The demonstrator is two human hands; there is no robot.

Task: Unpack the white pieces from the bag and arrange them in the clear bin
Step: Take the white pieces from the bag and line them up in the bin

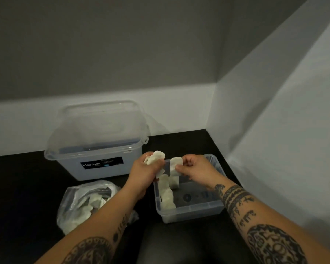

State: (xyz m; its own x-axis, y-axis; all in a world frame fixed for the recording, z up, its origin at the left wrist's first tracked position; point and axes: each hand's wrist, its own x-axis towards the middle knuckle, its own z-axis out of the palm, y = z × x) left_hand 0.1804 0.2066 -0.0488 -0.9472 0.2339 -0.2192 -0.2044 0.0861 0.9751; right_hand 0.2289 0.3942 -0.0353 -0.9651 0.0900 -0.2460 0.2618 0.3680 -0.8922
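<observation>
My room is dim and gray. The picture looks soft and a bit blurry, and the walls (274, 111) bend at the edges.

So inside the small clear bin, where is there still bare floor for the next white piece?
The small clear bin is bare across its right and near-right floor, between the row of white pieces along its left wall and the right wall. The left side and far-left corner are crowded, with both hands, left and right, holding pieces there.
</observation>
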